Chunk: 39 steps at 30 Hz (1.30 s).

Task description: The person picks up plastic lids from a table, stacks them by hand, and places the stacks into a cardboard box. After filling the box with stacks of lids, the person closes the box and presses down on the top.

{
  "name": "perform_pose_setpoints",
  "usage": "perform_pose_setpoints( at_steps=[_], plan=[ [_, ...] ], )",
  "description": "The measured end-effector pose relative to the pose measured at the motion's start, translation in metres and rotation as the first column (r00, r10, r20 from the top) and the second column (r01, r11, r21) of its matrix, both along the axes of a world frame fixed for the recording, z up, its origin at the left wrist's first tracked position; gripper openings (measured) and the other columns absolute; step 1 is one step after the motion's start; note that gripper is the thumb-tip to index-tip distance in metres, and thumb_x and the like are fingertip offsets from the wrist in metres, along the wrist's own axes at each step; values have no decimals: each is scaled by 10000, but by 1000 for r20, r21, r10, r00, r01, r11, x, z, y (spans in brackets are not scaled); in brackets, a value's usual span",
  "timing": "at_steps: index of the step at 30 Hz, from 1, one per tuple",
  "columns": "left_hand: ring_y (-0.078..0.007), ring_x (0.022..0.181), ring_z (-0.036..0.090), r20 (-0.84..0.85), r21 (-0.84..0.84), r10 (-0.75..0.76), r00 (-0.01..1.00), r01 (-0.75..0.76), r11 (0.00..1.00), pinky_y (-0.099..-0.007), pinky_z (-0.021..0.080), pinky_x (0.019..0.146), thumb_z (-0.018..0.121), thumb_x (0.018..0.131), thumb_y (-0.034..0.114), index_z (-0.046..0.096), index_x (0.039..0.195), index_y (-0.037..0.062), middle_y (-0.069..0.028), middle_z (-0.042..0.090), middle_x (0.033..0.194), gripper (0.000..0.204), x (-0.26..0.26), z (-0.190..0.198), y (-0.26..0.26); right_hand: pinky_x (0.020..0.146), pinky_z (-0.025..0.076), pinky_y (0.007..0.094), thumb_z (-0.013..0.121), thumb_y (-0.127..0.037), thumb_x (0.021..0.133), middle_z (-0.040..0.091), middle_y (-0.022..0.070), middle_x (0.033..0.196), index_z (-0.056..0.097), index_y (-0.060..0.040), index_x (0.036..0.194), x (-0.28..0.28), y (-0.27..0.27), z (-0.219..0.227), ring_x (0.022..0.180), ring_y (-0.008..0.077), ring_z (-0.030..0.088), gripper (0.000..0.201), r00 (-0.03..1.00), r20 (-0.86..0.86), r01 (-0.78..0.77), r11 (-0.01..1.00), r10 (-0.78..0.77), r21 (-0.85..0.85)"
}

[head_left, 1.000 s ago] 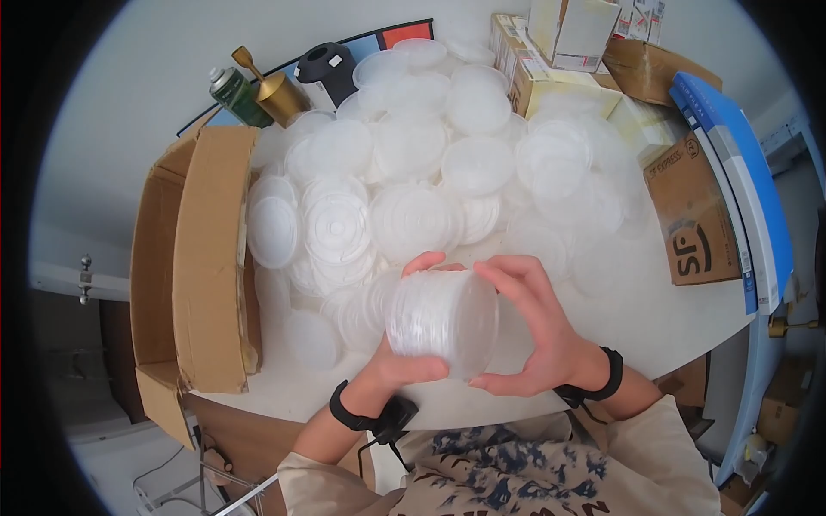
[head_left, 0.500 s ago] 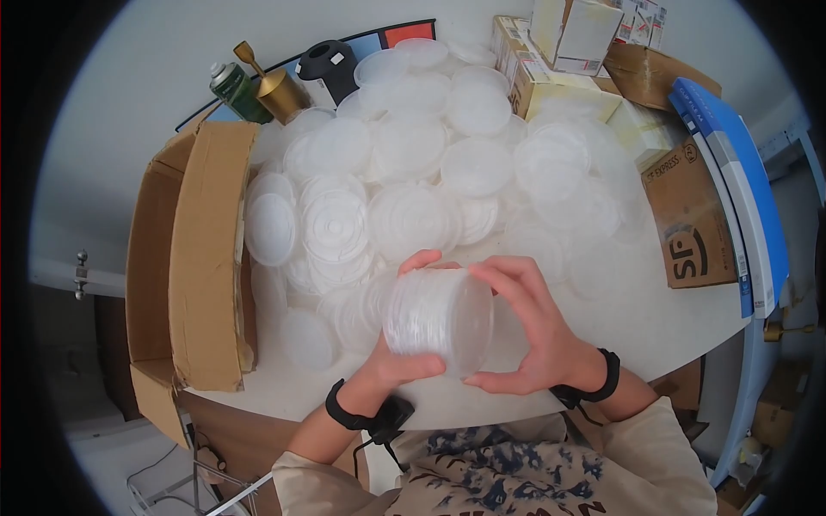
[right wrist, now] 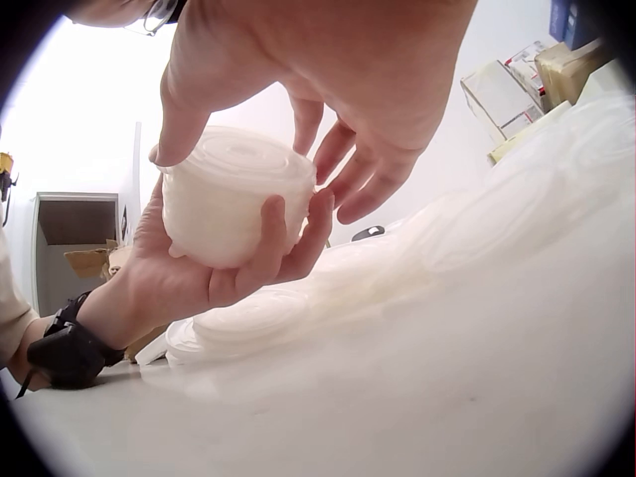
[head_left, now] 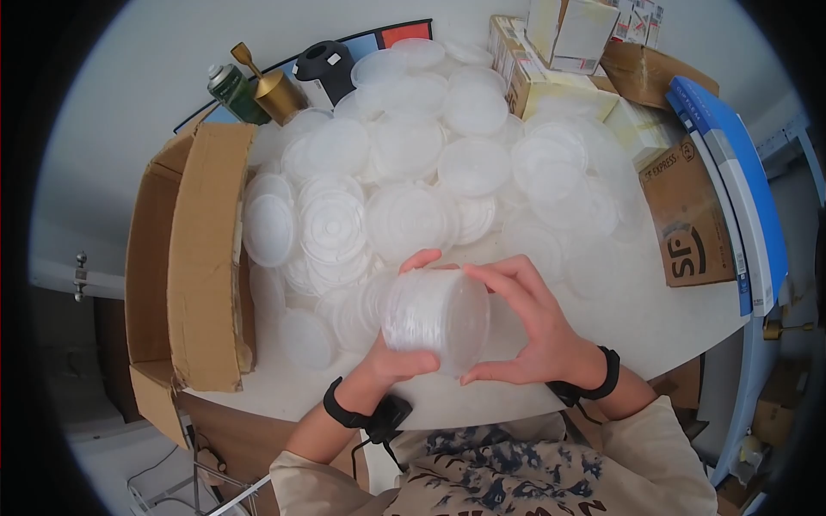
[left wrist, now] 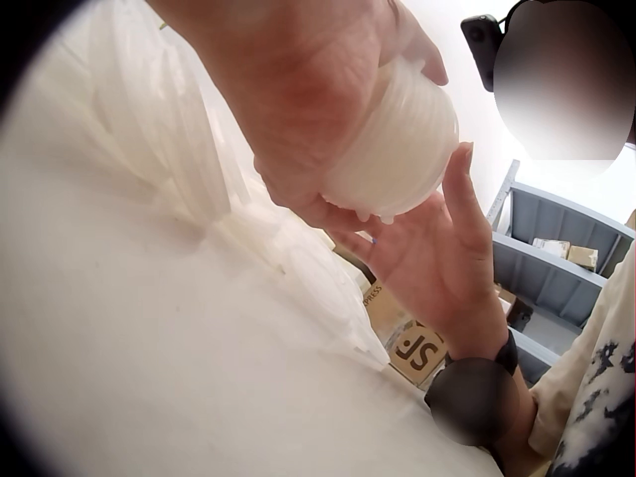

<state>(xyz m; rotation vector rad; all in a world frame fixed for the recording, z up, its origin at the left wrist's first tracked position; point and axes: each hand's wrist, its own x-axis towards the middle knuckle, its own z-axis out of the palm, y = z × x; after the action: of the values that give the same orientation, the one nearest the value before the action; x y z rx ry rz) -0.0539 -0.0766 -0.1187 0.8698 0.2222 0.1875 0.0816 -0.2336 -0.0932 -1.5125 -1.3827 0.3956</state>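
A thick stack of clear round plastic lids (head_left: 426,322) is held on its side above the near part of the table. The left hand (head_left: 391,361) grips it, thumb on the near side, fingers mostly behind it. At the stack's right end, the right hand (head_left: 542,335) spans the rim, thumb at the lower edge and index finger at the upper edge. In the right wrist view the left hand (right wrist: 189,283) cups the stack (right wrist: 229,209) from below, while the right hand (right wrist: 333,70) reaches over the top lid, other fingers spread off it.
Many loose and overlapping lids (head_left: 404,219) cover the white table (head_left: 654,344). An opened cardboard box (head_left: 206,258) stands at the left, an SF box (head_left: 688,215) and blue folders (head_left: 740,189) at the right. A spray can (head_left: 231,90) and a brass pot (head_left: 277,96) stand at the back left.
Both hands and the stack have shifted slightly to the left in the head view. The hold on the stack looks the same.
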Motion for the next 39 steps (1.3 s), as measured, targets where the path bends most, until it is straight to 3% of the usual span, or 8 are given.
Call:
perform_pose_setpoints(
  at_steps=[15, 31, 34, 36, 39],
  plan=[
    [-376, 1184, 553, -44, -48, -34, 998, 32, 998, -530, 524, 956, 867, 541, 274, 222, 1461, 182, -148, 485, 1330, 1128, -1, -3, -1, 901, 481, 377, 895, -372, 621, 479, 123, 1228, 424, -50, 1417, 0, 1, -3, 1092, 285, 549, 979, 999, -53, -2, 999, -1, -50],
    [-383, 1208, 535, -70, -16, -26, 997, 24, 1000, -513, 524, 952, 863, 541, 282, 238, 1456, 177, -146, 501, 1316, 1114, 1, -3, 1, 886, 494, 389, 888, -337, 634, 471, 141, 1265, 422, -51, 1431, -1, 1, -1, 1122, 304, 527, 967, 999, -1, 32, 999, -32, -40],
    [-334, 1224, 529, -37, 1, -8, 999, 8, 1000, -484, 509, 976, 862, 537, 303, 246, 1450, 175, -123, 501, 1309, 1109, 4, -2, -3, 926, 470, 416, 874, -298, 643, 457, 143, 1340, 447, -84, 1427, 0, 3, -1, 1178, 317, 496, 919, 1000, 12, -22, 999, 22, 37],
    [-281, 1236, 519, -98, 42, -37, 994, 41, 998, -452, 488, 1004, 863, 529, 334, 254, 1446, 180, -92, 498, 1299, 1111, 3, 8, -2, 977, 433, 438, 855, -261, 648, 433, 140, 1412, 465, -110, 1423, 2, 4, 0, 1216, 326, 471, 881, 982, 183, -52, 996, 37, 78],
    [-254, 1231, 519, -88, 50, -39, 995, 43, 998, -434, 488, 995, 865, 524, 349, 265, 1444, 184, -72, 496, 1293, 1110, 2, 2, -1, 1011, 404, 445, 844, -254, 649, 411, 140, 1456, 455, -114, 1431, 2, 4, 1, 1229, 333, 473, 884, 986, 150, -77, 995, 66, 70]
  ],
)
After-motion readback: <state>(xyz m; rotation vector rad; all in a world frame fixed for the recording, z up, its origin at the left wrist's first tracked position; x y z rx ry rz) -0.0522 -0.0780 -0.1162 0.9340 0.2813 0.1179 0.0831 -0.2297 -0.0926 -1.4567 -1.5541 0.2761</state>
